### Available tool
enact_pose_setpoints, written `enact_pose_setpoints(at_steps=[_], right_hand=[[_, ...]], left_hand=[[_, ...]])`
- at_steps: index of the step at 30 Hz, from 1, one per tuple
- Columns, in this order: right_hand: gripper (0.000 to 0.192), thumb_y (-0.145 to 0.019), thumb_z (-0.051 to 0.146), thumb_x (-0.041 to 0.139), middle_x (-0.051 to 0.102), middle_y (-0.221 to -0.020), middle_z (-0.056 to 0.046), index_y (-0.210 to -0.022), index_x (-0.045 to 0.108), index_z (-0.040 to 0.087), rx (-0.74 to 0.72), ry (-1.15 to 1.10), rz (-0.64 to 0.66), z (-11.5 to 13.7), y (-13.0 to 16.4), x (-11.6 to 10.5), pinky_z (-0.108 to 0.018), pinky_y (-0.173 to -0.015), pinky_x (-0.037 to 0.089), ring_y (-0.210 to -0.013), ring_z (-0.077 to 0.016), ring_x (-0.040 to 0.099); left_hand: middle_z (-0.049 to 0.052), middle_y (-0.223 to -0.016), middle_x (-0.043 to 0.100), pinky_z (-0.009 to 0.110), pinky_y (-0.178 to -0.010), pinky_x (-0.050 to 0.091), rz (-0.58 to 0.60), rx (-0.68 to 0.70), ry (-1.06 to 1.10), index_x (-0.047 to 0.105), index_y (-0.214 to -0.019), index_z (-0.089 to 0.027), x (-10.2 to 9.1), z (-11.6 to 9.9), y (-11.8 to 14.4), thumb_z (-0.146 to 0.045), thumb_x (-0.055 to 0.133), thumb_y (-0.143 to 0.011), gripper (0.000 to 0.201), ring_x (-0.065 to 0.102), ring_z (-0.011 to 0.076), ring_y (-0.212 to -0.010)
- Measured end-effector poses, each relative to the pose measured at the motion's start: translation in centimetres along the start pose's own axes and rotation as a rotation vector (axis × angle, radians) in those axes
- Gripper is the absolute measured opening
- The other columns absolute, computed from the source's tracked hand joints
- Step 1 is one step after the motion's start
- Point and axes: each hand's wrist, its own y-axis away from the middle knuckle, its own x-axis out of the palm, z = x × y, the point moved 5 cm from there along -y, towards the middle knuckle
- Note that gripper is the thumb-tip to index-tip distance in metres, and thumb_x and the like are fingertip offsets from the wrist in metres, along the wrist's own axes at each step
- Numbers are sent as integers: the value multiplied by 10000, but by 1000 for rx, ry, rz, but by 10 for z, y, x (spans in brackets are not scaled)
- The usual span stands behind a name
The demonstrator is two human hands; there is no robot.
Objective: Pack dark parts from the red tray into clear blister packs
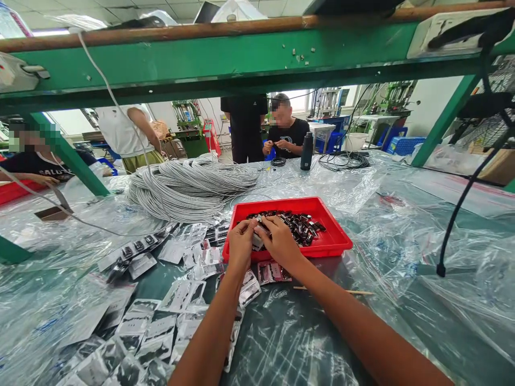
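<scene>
Both of my hands meet over the front left part of a red tray (336, 241). Inside it lie many small dark, shiny pieces (303, 228), too small to name. A small clear packet with a pale label (257, 242) is pinched between my left hand (241, 236) and my right hand (277, 236). The fingers of both are closed and partly cover it. Several similar packets (153, 332) with dark pieces and pale labels are spread left of my forearms, and one with a reddish print (273, 272) lies against the tray's front.
A big coil of grey cable (189, 187) sits behind the packets. A dark bottle (307, 151) stands farther back, near a seated person (287, 131). Plastic sheets (386, 252) cover the right side. A thin wooden stick (358, 292) passes under my right forearm. A green beam (241, 53) crosses overhead.
</scene>
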Motion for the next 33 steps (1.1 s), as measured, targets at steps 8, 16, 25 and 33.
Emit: enact_pose_setpoints(at_steps=[8, 16, 25, 33], right_hand=[[199, -881, 229, 591, 736, -751, -62, -767, 743, 170, 99, -82, 114, -23, -11, -13, -266, -675, 453, -663, -167, 633], [203, -814, 195, 553, 697, -645, -11, -721, 732, 164, 189, -191, 149, -39, -10, -12, -233, -596, 405, -595, -139, 582], [233, -861, 225, 539, 766, -812, -66, -894, 762, 165, 125, -185, 170, -42, -10, -12, -281, -676, 510, -695, -187, 683], [281, -911, 210, 475, 754, -989, -144, -1034, 718, 139, -99, -25, -60, -27, -1, -4, -375, -835, 575, -901, -246, 718]], left_hand=[[-1, -654, 632, 239, -551, 391, 176, -46, -212, 713, -798, -146, 0, -5, -8, -555, 750, -623, 447, 521, 125, -574], [24, -781, 657, 280, -675, 444, 246, -26, -461, 665, -884, -168, 8, -15, -6, -406, 637, -699, 303, 585, 171, -706], [5, -554, 591, 271, -566, 331, 297, 47, -833, 599, -578, -202, 2, -33, -4, -382, 557, -806, 294, 524, 171, -567], [33, -569, 615, 281, -620, 337, 35, 92, -913, 549, -525, -206, -2, -26, -6, -326, 548, -821, 319, 575, 195, -633]])
